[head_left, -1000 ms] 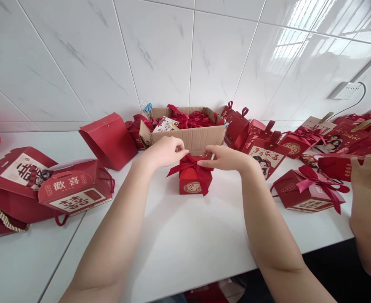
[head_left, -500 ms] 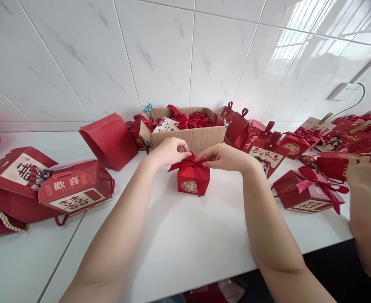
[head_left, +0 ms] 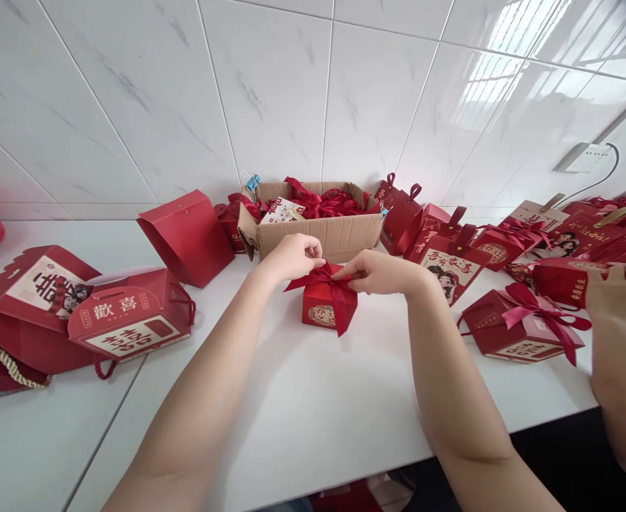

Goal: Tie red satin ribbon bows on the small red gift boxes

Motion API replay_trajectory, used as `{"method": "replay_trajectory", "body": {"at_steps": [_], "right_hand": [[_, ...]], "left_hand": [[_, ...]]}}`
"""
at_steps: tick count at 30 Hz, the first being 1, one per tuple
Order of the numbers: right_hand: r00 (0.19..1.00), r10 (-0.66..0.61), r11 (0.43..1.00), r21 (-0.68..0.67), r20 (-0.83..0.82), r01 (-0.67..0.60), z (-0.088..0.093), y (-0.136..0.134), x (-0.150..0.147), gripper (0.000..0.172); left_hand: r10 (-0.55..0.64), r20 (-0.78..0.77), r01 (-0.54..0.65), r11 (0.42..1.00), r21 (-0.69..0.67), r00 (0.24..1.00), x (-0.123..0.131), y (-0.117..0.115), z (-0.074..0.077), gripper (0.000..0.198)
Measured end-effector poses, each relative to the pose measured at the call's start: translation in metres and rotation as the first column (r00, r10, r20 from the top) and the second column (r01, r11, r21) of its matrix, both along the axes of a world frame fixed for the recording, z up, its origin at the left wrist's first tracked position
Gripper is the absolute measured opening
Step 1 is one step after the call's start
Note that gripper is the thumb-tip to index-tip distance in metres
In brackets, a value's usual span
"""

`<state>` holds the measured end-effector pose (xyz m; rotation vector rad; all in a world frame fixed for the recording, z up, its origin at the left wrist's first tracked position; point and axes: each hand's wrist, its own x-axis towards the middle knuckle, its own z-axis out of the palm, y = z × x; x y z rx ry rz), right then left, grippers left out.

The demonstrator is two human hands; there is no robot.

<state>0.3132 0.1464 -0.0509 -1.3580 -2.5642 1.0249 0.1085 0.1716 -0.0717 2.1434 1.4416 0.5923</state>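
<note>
1. Two bare hands meet over a small red gift box (head_left: pixel 313 296), upright on a white tabletop (head_left: pixel 313 412) before an open cardboard carton (head_left: pixel 320 238).
2. The left hand (head_left: pixel 294 257) has its fingers drawn narrow, apparently pinching the red ribbon (head_left: pixel 339 295) near its knot; the exact contact is hidden.
3. The right hand (head_left: pixel 381 272) holds the ribbon's other side between thumb and fingertips.
4. An uneven pull could leave the bow lopsided or twist the box, which neither hand appears to brace.
5. Satin-looking ribbon could slip loose if a pinch slackens; too hard a tug could crease the box's top.
</note>
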Motion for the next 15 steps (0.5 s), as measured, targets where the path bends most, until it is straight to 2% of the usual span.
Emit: {"method": "replay_trajectory", "body": {"at_steps": [6, 11, 13, 15], "right_hand": [[0.999, 0.034, 0.999, -0.033, -0.014, -0.034, -0.005, 0.005, 0.003, 0.055], [0.999, 0.038, 0.999, -0.026, 0.009, -0.038, -0.002, 0.005, 0.005, 0.05], [1.0, 0.008, 1.0, -0.01, 0.01, -0.008, 0.004, -0.001, 0.01, 0.052], [0.996, -0.086, 0.996, 0.034, 0.01, 0.086, 0.012, -0.01, 0.02, 0.061]], "left_hand": [[0.003, -0.016, -0.003, 1.0, 0.005, 1.0, 0.0, 0.0, -0.001, 0.011], [-0.014, -0.019, 0.014, 1.0, -0.028, 1.0, -0.004, 0.003, -0.003, 0.014], [0.026, -0.001, -0.026, 0.999, -0.02, 1.0, -0.007, -0.001, 0.004, 0.015], [0.115, 0.046, -0.117, 0.992, 0.054, 0.992, -0.011, -0.014, 0.019, 0.021]]}}
